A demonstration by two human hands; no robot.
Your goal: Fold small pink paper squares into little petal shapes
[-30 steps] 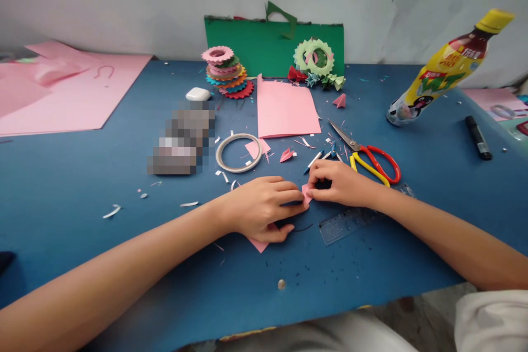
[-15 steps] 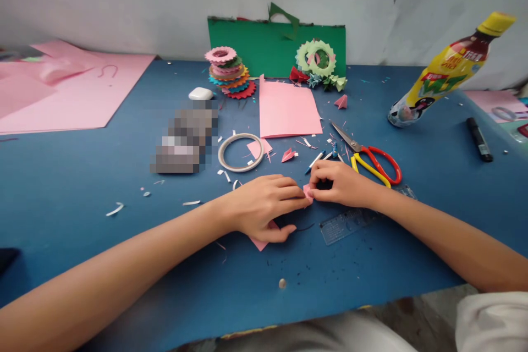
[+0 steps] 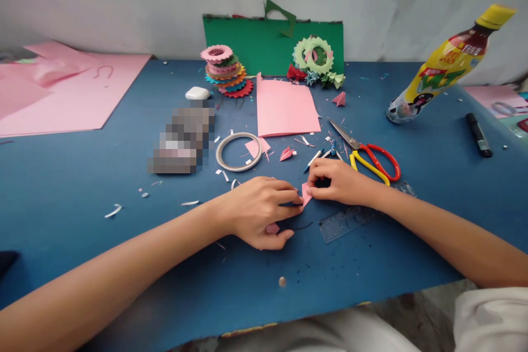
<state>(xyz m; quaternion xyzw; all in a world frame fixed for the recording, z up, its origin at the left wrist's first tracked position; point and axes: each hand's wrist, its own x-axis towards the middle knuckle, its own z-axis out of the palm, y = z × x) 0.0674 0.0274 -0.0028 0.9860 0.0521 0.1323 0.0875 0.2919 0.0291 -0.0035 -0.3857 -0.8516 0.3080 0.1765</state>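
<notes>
A small folded piece of pink paper (image 3: 306, 196) lies on the blue table between my two hands. My right hand (image 3: 340, 181) pinches its right side with thumb and fingers. My left hand (image 3: 262, 209) is palm down, its fingers stretched out with the tips at the paper's lower left edge and the thumb apart. Under the left palm, a bit of a second pink paper (image 3: 272, 228) shows; the rest is hidden. A clear plastic ruler (image 3: 340, 223) lies below my right wrist, partly covered by the forearm.
Scissors (image 3: 373, 160) with red and yellow handles lie beyond my right hand, near a pen (image 3: 314, 160). Farther off are a tape roll (image 3: 218, 157), pink paper sheets (image 3: 289, 110), stacked paper rings (image 3: 223, 71) and a blurred-out object (image 3: 181, 143). A tilted-looking bottle (image 3: 441, 77) stands right.
My left fingertips have shifted slightly left and down, uncovering more of the folded pink paper. The second pink paper's corner below the left hand no longer shows. The view has moved slightly.
</notes>
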